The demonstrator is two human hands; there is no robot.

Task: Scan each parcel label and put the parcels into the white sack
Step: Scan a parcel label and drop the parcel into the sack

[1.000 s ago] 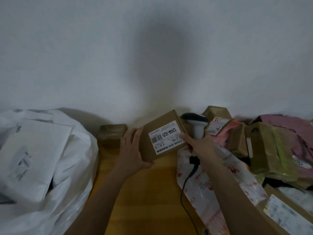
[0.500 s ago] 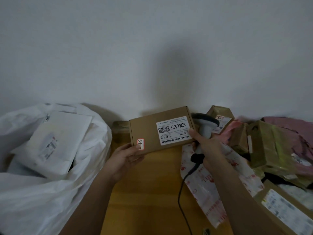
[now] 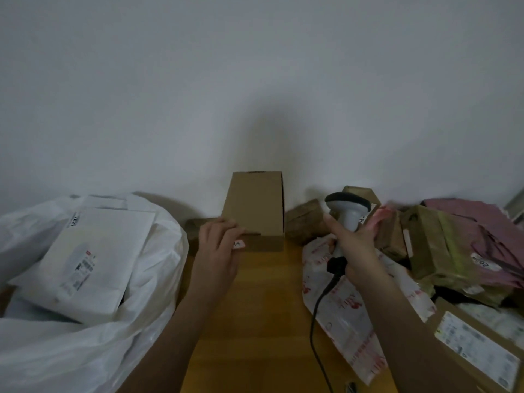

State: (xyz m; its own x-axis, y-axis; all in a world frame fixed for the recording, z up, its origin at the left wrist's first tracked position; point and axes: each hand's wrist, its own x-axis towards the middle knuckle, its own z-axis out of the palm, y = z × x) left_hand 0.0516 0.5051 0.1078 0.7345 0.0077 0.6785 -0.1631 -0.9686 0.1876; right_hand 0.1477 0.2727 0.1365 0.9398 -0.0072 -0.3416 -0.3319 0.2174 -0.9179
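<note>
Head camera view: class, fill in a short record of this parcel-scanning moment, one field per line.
left hand: left hand grips the brown cardboard box, its label out of view
right hand: right hand holds the corded barcode scanner
sack: white sack at left, a white parcel inside
unsorted: pile of wrapped parcels at right
surface: wooden table

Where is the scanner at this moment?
In the head view the scanner is right of centre, held upright in the right hand, between the brown box and the parcel pile.
</note>
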